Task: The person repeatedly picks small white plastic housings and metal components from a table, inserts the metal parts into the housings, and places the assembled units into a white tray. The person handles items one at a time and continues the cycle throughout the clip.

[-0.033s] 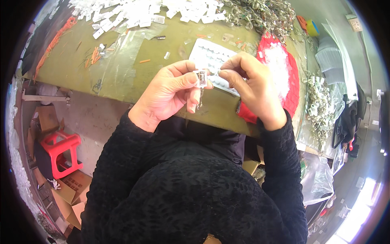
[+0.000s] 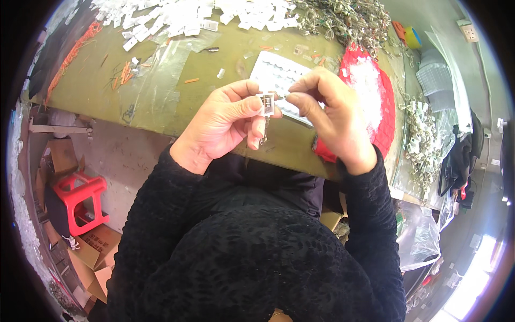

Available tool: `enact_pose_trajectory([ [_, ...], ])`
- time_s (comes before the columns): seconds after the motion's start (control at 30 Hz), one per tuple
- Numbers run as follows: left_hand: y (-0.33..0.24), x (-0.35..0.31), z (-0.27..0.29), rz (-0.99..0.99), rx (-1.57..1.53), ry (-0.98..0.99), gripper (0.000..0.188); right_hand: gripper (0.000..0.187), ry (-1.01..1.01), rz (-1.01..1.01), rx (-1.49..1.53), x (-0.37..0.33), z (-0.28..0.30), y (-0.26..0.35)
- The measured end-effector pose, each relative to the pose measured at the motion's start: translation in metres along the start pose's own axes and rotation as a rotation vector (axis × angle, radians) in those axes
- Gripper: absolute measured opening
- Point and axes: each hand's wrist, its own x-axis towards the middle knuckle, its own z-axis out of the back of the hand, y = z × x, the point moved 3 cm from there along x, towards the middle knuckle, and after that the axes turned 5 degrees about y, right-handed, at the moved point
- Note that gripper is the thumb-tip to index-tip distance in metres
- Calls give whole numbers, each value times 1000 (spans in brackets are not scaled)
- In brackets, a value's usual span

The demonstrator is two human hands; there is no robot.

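My left hand (image 2: 230,118) pinches a small clear rectangular key-ring charm (image 2: 269,104) between thumb and fingers. A dark insert shows inside its clear frame, and a short metal chain (image 2: 263,138) dangles below it. Just to the right, my right hand (image 2: 335,110) is closed in a pinch, thumb against forefinger, its tips a little apart from the charm. Whatever those tips hold, if anything, is too small to make out. Behind both hands lies a white tray (image 2: 266,63) with rows of rounded hollows, partly covered by my right hand.
White plastic pieces (image 2: 161,19) are heaped at the far side, beside a pile of metal key chains (image 2: 348,19). A red cloth (image 2: 387,107) bearing clear bits lies right of my right hand. Orange strings (image 2: 70,56) lie at left. A red stool (image 2: 83,201) stands below the table.
My right hand has shifted slightly left, closer to the charm. The tray seems to have slid a little to the left. My left hand keeps its hold.
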Motion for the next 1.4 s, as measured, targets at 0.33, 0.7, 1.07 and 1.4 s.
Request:
enact_pose_trajectory([
  [0.33, 1, -2, -3, -11, -16, -28, 28, 14, 125, 90, 18, 7, -16, 14],
  [0.7, -6, -4, -7, 136, 85, 101, 17, 31, 303, -358, 516, 13, -13, 5],
  [1.07, 0, -3, -5, 146, 48, 182, 17, 20, -37, 203, -188, 0, -11, 30],
  [1.4, 2, 1, -3, -9, 81, 88, 25, 24, -9, 2, 51, -24, -26, 46],
])
